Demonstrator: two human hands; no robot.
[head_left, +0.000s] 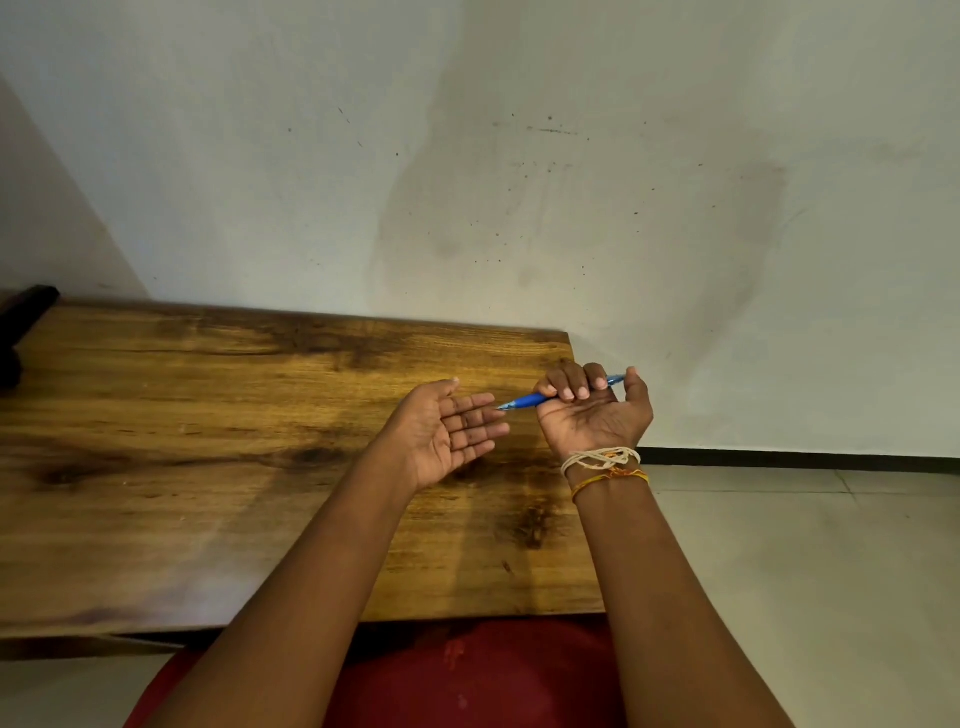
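Slim blue plastic pen: light, stiff, likely slippery; right hand clenches mid-barrel, tip nearing relaxed, empty left hand fingers.

left grip lies open, palm up; right grip, palm up, has its fingers curled tight.

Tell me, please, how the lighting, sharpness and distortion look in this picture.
Head view: the right hand, the blue pen it grips and the open left hand are sharp; light is soft and even, no harsh glare; faint shadows lie on the wooden table beneath them; wide-angle stretch lengthens the forearms and slants the wall corner at left.
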